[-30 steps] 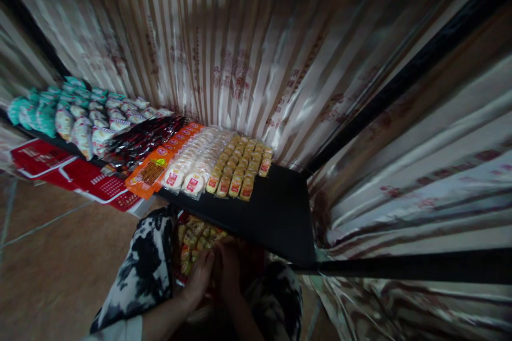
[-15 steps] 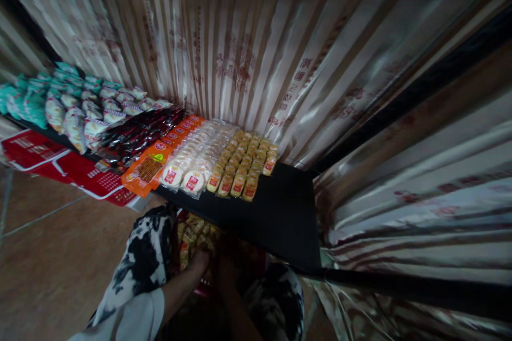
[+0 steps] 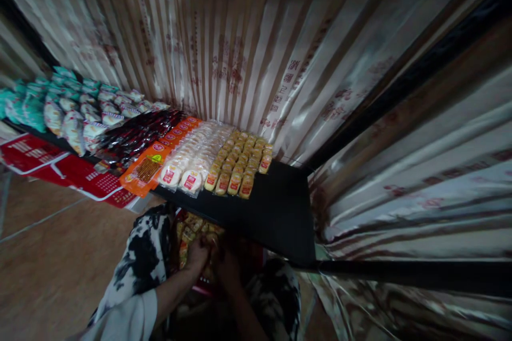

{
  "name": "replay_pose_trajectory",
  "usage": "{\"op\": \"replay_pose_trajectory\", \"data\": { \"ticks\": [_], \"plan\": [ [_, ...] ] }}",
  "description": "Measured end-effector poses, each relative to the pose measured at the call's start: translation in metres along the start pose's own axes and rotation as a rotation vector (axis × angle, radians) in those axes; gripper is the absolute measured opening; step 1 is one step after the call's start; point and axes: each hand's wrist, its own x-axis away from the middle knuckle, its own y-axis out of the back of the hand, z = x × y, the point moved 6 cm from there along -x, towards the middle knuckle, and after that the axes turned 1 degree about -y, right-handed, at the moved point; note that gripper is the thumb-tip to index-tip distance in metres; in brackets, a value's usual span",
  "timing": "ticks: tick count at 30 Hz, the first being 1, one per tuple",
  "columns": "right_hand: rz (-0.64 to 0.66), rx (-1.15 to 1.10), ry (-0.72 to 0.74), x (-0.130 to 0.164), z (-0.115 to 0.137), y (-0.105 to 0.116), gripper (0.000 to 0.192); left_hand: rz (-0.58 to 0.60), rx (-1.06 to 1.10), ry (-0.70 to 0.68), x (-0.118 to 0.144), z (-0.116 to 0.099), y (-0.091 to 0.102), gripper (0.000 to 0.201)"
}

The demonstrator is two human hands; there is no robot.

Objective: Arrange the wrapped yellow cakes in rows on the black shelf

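Note:
Both hands are low between my knees, over a red box [image 3: 206, 292] of small yellow-wrapped snack packs [image 3: 188, 234]. My left hand [image 3: 198, 257] has its fingers curled in at the packs; what they hold is hidden. Close beside it, my right hand [image 3: 224, 265] lies in deep shadow, its fingertips near the left ones and too dark to make out. On the black shelf [image 3: 280, 213] above, the same kind of yellow packs [image 3: 236, 168] stand in rows. Round white packaged cakes [image 3: 191, 180] line up to their left.
Further left along the shelf lie orange snack bags [image 3: 146, 168], dark red shiny packets [image 3: 138, 136], white bags [image 3: 94, 112] and green bags [image 3: 34, 106]. A red carton [image 3: 80, 173] sits below the shelf on the tiled floor. Printed striped curtains [image 3: 224, 48] hang behind.
My left hand has drawn back slightly from the packs, and the two hands are closer together with more of the fingers showing. The view has shifted slightly; the shelf goods stay put.

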Motion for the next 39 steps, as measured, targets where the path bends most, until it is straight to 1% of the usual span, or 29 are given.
{"op": "replay_pose_trajectory", "data": {
  "ticks": [3, 6, 8, 10, 12, 14, 18, 21, 24, 28, 31, 33, 35, 37, 39],
  "plan": [
    [0.059, -0.122, -0.059, 0.009, 0.008, 0.014, 0.04, 0.006, 0.013, -0.064, 0.009, -0.016, 0.008, 0.044],
    [0.079, -0.249, -0.052, 0.014, 0.014, 0.03, 0.039, 0.095, 0.022, -0.066, 0.019, -0.027, 0.008, 0.042],
    [0.037, -0.312, -0.04, 0.015, 0.017, 0.044, 0.038, 0.173, 0.059, -0.031, 0.025, -0.031, 0.003, 0.038],
    [-0.041, -0.346, -0.052, 0.016, 0.018, 0.061, 0.037, 0.236, 0.136, 0.002, 0.031, -0.037, -0.002, 0.034],
    [-0.114, -0.389, -0.066, 0.017, 0.019, 0.076, 0.039, 0.256, 0.224, 0.023, 0.038, -0.044, -0.005, 0.032],
    [-0.162, -0.456, -0.071, 0.017, 0.021, 0.086, 0.04, 0.263, 0.321, 0.054, 0.046, -0.053, -0.008, 0.029],
    [-0.238, -0.674, -0.062, 0.016, 0.028, 0.096, 0.048, 0.315, 0.583, 0.162, 0.066, -0.071, -0.019, 0.017],
    [-0.272, -0.846, -0.025, 0.014, 0.033, 0.099, 0.054, 0.336, 0.733, 0.173, 0.075, -0.085, -0.029, 0.015],
    [-0.324, -0.929, -0.016, 0.013, 0.033, 0.105, 0.053, 0.329, 0.8, 0.186, 0.08, -0.094, -0.04, 0.016],
    [-0.421, -0.947, -0.031, 0.014, 0.03, 0.115, 0.043, 0.321, 0.841, 0.167, 0.083, -0.106, -0.056, 0.015],
    [-0.457, -0.902, -0.002, 0.012, 0.032, 0.123, 0.037, 0.371, 0.827, 0.124, 0.085, -0.117, -0.073, 0.011],
    [-0.482, -0.856, 0.015, 0.007, 0.031, 0.13, 0.04, 0.408, 0.805, 0.099, 0.085, -0.125, -0.084, 0.009],
    [-0.51, -0.803, 0.011, -0.004, 0.026, 0.14, 0.048, 0.417, 0.774, 0.092, 0.081, -0.133, -0.093, 0.009],
    [-0.549, -0.717, -0.002, -0.019, 0.018, 0.153, 0.053, 0.365, 0.711, 0.109, 0.075, -0.138, -0.099, 0.012],
    [-0.592, -0.595, 0.0, -0.036, 0.013, 0.169, 0.053, 0.271, 0.607, 0.129, 0.067, -0.142, -0.103, 0.019]
  ]
}}
